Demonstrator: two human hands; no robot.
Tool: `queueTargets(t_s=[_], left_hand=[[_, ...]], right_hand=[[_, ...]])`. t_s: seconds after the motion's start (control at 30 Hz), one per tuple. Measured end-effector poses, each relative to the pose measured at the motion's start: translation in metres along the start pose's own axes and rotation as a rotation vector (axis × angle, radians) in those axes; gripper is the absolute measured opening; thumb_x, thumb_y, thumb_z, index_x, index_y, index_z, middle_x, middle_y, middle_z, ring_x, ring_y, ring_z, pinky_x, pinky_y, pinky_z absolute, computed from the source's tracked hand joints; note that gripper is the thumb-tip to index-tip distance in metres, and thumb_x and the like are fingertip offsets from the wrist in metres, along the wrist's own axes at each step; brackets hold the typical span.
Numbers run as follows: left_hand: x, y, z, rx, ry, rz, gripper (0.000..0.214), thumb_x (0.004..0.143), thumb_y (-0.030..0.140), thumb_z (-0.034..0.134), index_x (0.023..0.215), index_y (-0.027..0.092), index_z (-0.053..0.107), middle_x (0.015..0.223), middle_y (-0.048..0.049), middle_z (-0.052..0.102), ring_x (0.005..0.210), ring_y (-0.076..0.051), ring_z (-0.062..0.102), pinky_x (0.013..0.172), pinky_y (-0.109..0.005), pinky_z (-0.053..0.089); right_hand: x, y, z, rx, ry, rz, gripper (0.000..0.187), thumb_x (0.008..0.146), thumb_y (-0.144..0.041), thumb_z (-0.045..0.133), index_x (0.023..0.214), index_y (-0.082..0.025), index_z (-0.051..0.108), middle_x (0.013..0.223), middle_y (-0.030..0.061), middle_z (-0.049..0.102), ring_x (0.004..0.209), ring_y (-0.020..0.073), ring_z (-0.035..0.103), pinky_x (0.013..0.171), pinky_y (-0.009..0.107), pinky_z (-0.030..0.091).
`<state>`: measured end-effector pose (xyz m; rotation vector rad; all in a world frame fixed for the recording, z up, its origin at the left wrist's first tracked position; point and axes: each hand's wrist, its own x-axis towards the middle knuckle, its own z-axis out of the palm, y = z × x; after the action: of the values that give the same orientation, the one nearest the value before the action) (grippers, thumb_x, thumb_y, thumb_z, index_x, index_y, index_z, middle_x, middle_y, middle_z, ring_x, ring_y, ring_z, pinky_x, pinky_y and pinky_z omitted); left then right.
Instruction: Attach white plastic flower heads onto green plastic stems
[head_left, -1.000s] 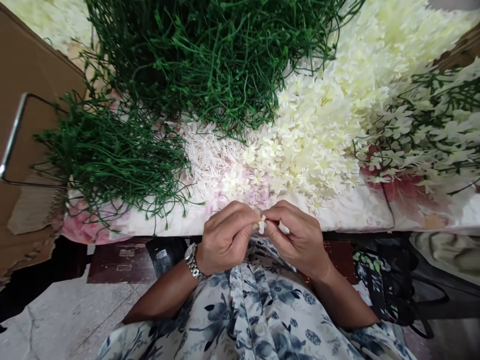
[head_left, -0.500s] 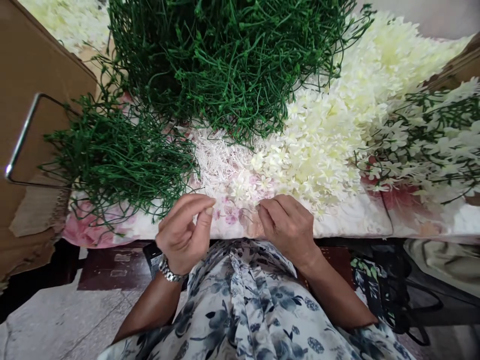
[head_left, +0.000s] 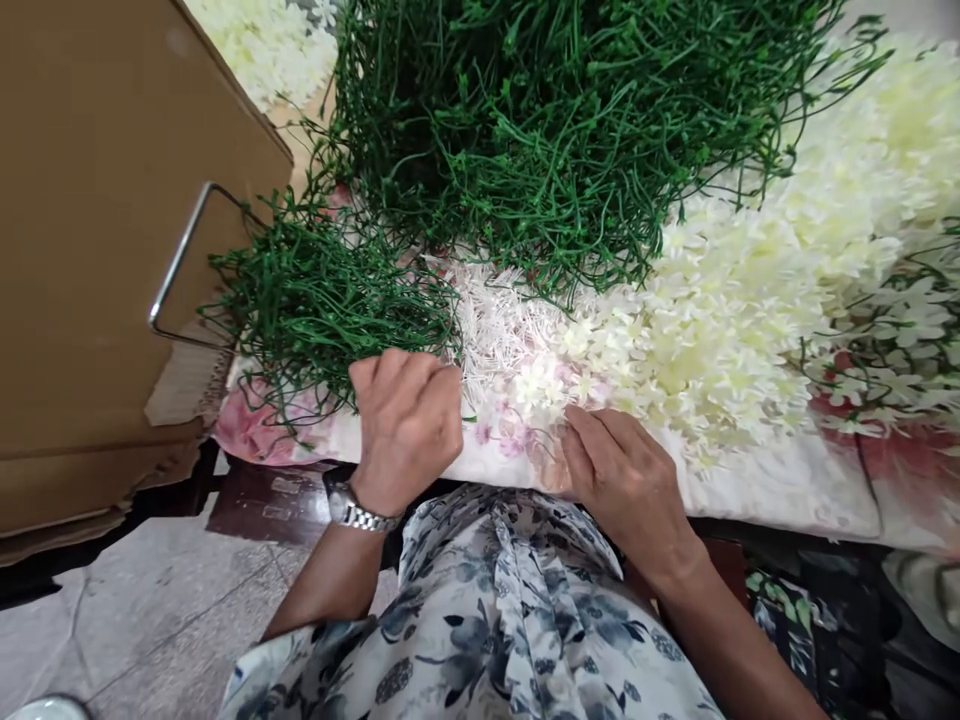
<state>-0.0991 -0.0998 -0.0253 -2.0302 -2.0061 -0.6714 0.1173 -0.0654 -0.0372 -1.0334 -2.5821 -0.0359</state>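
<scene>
At the near edge of the cloth-covered bench (head_left: 772,490), the left hand (head_left: 409,425) curls against a small heap of thin green plastic stems (head_left: 322,300). Whether it grips one is hidden. The right hand (head_left: 622,480) rests knuckles-up, fingers bent, beside loose cream fabric blossoms (head_left: 712,320); its grasp cannot be told.

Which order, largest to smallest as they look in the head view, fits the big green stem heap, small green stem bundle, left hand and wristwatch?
1. big green stem heap, though cut off at the frame's top
2. small green stem bundle
3. left hand, nearer the camera, so it looks enlarged
4. wristwatch
</scene>
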Motion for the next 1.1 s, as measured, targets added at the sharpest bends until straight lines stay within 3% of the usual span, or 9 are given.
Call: queueTargets(t_s=[0.17, 0.4, 0.6, 0.7, 0.8, 0.87, 0.97, 1.1], left_hand=[[0.003, 0.006, 0.013, 0.177, -0.083, -0.043, 0.012, 0.074, 0.011, 0.055, 0.063, 0.018, 0.056, 0.07, -0.0053, 0.057, 0.077, -0.023, 0.047, 0.071, -0.04, 0.028], [-0.001, 0.003, 0.011, 0.071, 0.012, -0.062, 0.017, 0.075, 0.009, 0.052, 0.061, 0.019, 0.052, 0.065, -0.0033, 0.056, 0.073, -0.019, 0.046, 0.071, -0.037, 0.03], [-0.008, 0.0, 0.004, -0.083, 0.136, -0.071, 0.013, 0.07, 0.006, 0.055, 0.063, 0.017, 0.054, 0.066, -0.0017, 0.057, 0.068, -0.016, 0.049, 0.067, -0.034, 0.034], [-0.012, 0.006, 0.0, -0.281, 0.215, -0.089, 0.013, 0.068, 0.004, 0.057, 0.069, 0.017, 0.056, 0.071, -0.0011, 0.057, 0.068, -0.014, 0.051, 0.065, -0.031, 0.039], [-0.015, 0.023, -0.003, -0.586, 0.224, -0.107, 0.018, 0.068, 0.002, 0.058, 0.078, 0.017, 0.059, 0.074, -0.0003, 0.055, 0.069, -0.012, 0.052, 0.062, -0.027, 0.042], [-0.015, 0.038, -0.002, -0.779, 0.175, -0.107, 0.021, 0.07, 0.001, 0.057, 0.082, 0.018, 0.061, 0.076, -0.0006, 0.055, 0.07, -0.011, 0.053, 0.063, -0.026, 0.044], [-0.012, 0.059, 0.003, -0.988, 0.063, -0.057, 0.023, 0.072, -0.001, 0.054, 0.084, 0.017, 0.06, 0.076, -0.0012, 0.055, 0.071, -0.011, 0.054, 0.061, -0.025, 0.044], [-0.006, 0.076, 0.013, -1.035, -0.056, -0.052, 0.018, 0.075, 0.002, 0.054, 0.083, 0.018, 0.059, 0.074, -0.0019, 0.054, 0.07, -0.012, 0.052, 0.06, -0.026, 0.043]], right_hand=[[-0.003, 0.0, -0.001, -0.014, 0.064, -0.041, 0.023, 0.081, -0.011, 0.056, 0.104, -0.006, 0.057, 0.084, 0.0091, 0.064, 0.078, 0.0182, 0.056, 0.072, 0.03, 0.046], [-0.003, 0.0, -0.003, 0.051, 0.143, 0.026, 0.016, 0.077, -0.012, 0.062, 0.093, -0.012, 0.062, 0.079, 0.0075, 0.063, 0.073, 0.0155, 0.059, 0.067, 0.027, 0.048], [-0.001, -0.001, -0.008, 0.131, 0.289, 0.034, 0.018, 0.072, -0.01, 0.065, 0.09, -0.014, 0.063, 0.076, 0.0056, 0.064, 0.07, 0.0138, 0.06, 0.063, 0.024, 0.048], [0.002, -0.004, -0.013, 0.317, 0.305, 0.079, 0.021, 0.073, -0.007, 0.062, 0.092, -0.016, 0.063, 0.077, 0.0048, 0.063, 0.068, 0.0115, 0.058, 0.06, 0.022, 0.047], [0.007, -0.01, -0.019, 0.675, 0.232, 0.149, 0.022, 0.078, -0.008, 0.058, 0.097, -0.016, 0.062, 0.074, 0.0028, 0.062, 0.064, 0.0092, 0.056, 0.056, 0.021, 0.045], [0.01, -0.013, -0.021, 0.938, 0.167, 0.213, 0.021, 0.081, -0.012, 0.057, 0.1, -0.017, 0.063, 0.075, 0.0025, 0.062, 0.065, 0.009, 0.056, 0.057, 0.021, 0.046], [0.011, -0.015, -0.02, 1.26, 0.186, 0.288, 0.014, 0.082, -0.019, 0.059, 0.093, -0.02, 0.066, 0.076, 0.0017, 0.062, 0.07, 0.0094, 0.058, 0.062, 0.022, 0.047], [0.003, -0.01, -0.016, 1.3, 0.279, 0.358, 0.009, 0.081, -0.022, 0.06, 0.087, -0.02, 0.067, 0.071, 0.0, 0.057, 0.066, 0.0086, 0.055, 0.06, 0.022, 0.046]])
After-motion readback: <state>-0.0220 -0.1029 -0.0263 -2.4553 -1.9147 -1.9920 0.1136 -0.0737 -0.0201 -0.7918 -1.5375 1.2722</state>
